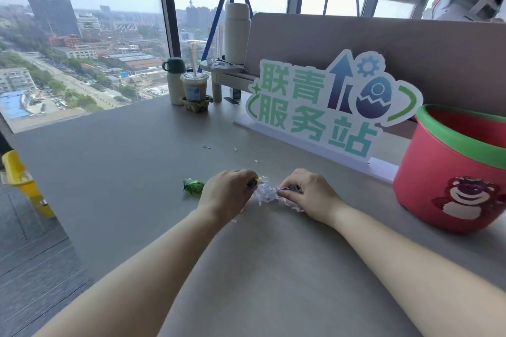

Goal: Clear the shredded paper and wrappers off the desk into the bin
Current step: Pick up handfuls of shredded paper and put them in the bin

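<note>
Both hands down on the desk (137,161), well to the left of the bin (449,172) — this is the gather step, judging by the pose. Left hand (226,194) is curled, fingertips bunched round sth yellowish, prob a wrapper, tho too small to be sure. Right hand (310,194) curled too, fingertips pinched into the shredded paper (267,194), which sits between the two hands, both touching it. A few strips trail out under the right wrist, on the side nearer the bin.

Green wrapper (193,186) lies loose beyond the left hand, farther from the bin, not touching it. Tiny scraps (235,149) scattered farther back, towards the sign (328,107) that stands left of the bin.

Bin's upright, mouth open, right edge of desk. Nothing carried over yet.

Next, I'd say: squeeze the clump tight w/ both hands, lift w/o shedding strips, swing right over the green rim, drop. Then back for green wrapper + scraps.
</note>
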Available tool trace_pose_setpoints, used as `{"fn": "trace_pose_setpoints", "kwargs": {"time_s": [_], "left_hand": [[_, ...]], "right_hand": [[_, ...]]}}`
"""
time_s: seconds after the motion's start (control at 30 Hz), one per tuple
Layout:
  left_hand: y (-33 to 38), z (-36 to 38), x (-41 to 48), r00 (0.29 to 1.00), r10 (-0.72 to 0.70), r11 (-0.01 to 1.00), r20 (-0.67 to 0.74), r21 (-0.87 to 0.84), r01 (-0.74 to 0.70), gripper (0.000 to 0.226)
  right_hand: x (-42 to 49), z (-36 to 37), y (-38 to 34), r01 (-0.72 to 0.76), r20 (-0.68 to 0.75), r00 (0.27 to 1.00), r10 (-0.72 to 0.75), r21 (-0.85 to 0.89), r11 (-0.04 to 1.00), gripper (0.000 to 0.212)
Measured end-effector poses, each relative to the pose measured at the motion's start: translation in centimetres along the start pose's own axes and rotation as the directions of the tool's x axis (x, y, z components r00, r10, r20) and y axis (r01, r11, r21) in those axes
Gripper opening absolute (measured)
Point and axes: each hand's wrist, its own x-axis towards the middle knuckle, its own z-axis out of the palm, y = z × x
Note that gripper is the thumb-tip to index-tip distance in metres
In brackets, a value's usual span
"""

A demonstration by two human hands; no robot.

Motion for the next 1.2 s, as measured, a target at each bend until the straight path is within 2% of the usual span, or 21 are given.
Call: {"fn": "trace_pose_setpoints", "kwargs": {"time_s": [0.4,0.6,0.77,0.87,1.03,1.2], "left_hand": [[3.4,-3.4,2.0,0.982,0.148,0.986,-0.119,-0.055,-0.156,0.016],[6.6,-4.9,3.3,0.960,0.221,0.966,-0.170,-0.094,-0.239,0.029],[10.1,-6.0,5.1,0.953,0.256,0.948,-0.164,-0.149,-0.280,0.016],[12.6,-6.5,6.3,0.952,0.259,0.938,-0.164,-0.192,-0.288,0.018],[17.3,-6.6,8.1,0.936,0.309,0.917,-0.170,-0.207,-0.340,0.020],[22.6,-6.3,11.3,0.906,0.385,0.887,-0.176,-0.199,-0.416,0.016]], "right_hand": [[-1.9,-6.0,-2.1,0.031,-0.121,0.992,-0.032,-0.004,1.000,0.014],[-3.3,-10.1,-2.6,0.017,-0.198,0.980,-0.022,-0.025,1.000,0.017],[-4.3,-14.3,-2.9,-0.008,-0.265,0.964,-0.009,-0.064,0.998,0.018],[-5.1,-17.2,-2.7,-0.012,-0.300,0.954,-0.023,-0.113,0.994,0.019],[-6.6,-21.6,-0.7,-0.079,-0.376,0.926,0.016,-0.151,0.985,0.018],[-7.9,-25.9,2.3,-0.182,-0.433,0.893,0.118,-0.108,0.977,0.013]]}}
